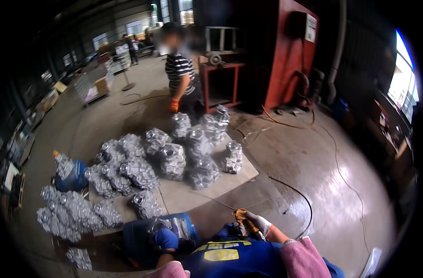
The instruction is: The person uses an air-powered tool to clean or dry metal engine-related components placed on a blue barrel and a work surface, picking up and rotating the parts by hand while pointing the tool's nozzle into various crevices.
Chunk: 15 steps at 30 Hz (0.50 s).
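Note:
My left hand [166,238], in a blue glove, grips a silver metal casting [186,230] near its round opening. The casting lies on top of a blue drum [136,238] just ahead of me. Held in my right hand [261,224], which wears a pale glove, is a yellow air gun [246,219]. Its long thin nozzle points forward and left, over the floor beyond the drum and apart from the casting. The fingertips of my left hand are partly hidden against the metal.
Many similar castings [173,161] stand on pale boards [183,200] ahead; more are heaped at left [68,213]. Another blue drum [75,178] carries a casting. A person [180,74] with orange gloves stands beyond, beside a red machine [292,60]. A black hose [308,204] curves at right.

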{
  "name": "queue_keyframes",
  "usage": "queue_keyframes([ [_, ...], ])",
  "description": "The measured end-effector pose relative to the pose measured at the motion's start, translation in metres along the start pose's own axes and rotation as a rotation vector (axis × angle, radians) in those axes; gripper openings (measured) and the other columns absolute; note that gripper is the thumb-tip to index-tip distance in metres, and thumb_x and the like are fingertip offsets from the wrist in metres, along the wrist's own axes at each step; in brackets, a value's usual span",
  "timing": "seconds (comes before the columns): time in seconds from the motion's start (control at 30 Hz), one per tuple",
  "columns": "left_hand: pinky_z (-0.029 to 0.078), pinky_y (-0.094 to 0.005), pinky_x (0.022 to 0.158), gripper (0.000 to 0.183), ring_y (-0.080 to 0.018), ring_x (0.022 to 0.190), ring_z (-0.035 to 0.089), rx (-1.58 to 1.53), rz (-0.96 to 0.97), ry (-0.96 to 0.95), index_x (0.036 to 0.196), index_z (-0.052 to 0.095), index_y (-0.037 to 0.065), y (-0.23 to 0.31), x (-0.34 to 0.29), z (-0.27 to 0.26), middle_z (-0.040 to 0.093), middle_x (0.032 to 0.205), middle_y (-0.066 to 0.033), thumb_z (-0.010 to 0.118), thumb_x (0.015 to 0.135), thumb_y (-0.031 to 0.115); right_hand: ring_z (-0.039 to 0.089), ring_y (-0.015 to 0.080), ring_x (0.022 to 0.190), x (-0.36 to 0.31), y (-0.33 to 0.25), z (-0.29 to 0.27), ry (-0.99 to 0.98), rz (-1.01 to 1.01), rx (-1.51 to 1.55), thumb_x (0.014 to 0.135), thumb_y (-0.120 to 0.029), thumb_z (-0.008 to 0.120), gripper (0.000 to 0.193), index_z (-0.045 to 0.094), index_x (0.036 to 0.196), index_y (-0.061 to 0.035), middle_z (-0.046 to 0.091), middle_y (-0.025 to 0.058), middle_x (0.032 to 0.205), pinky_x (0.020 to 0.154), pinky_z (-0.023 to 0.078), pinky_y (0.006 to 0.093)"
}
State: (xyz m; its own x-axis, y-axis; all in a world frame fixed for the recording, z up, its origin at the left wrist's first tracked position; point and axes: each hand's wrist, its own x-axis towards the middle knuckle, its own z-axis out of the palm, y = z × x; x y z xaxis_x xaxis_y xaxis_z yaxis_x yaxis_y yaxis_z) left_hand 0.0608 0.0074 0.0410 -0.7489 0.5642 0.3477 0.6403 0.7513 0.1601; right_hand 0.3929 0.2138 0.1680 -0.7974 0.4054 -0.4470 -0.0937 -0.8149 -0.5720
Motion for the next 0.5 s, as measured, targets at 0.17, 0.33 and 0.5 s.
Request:
queue_keyframes([
  [0.17, 0.05, -0.0452, 0.06, 0.046, -0.036, 0.063, 0.063, 0.004, -0.079, -0.07, 0.08, 0.064, 0.004, 0.005, -0.01, -0.041, 0.064, 0.068, -0.0176, 0.063, 0.08, 0.05, 0.062, 0.0237, 0.083, -0.011, -0.018, -0.039, -0.013, -0.005, 0.173, 0.092, -0.044, 0.057, 0.045, 0.054, 0.125, -0.0124, 0.063, 0.0061, 0.099, 0.072, 0.051, 0.0479],
  [0.33, 0.051, -0.0462, 0.059, 0.044, -0.0371, 0.063, 0.064, -0.107, -0.067, -0.061, 0.072, 0.065, 0.005, 0.018, -0.01, -0.047, 0.064, 0.067, -0.0198, 0.065, 0.078, 0.049, 0.051, 0.0143, 0.077, -0.058, -0.102, -0.177, 0.201, -0.66, -0.231, 0.096, -0.044, 0.05, 0.044, 0.046, 0.13, -0.0183, 0.053, -0.0026, 0.094, 0.072, 0.046, 0.0347],
  [0.5, 0.049, -0.0458, 0.052, 0.041, -0.0353, 0.054, 0.061, -0.088, -0.06, -0.02, 0.063, 0.065, 0.007, 0.022, -0.002, -0.051, 0.062, 0.059, -0.0184, 0.065, 0.078, 0.045, 0.019, 0.0066, 0.038, -0.207, -0.226, -0.234, 0.73, -0.745, -0.001, 0.084, -0.071, 0.053, 0.055, 0.039, 0.057, -0.0251, 0.021, -0.0086, 0.047, 0.037, 0.016, 0.0257],
])
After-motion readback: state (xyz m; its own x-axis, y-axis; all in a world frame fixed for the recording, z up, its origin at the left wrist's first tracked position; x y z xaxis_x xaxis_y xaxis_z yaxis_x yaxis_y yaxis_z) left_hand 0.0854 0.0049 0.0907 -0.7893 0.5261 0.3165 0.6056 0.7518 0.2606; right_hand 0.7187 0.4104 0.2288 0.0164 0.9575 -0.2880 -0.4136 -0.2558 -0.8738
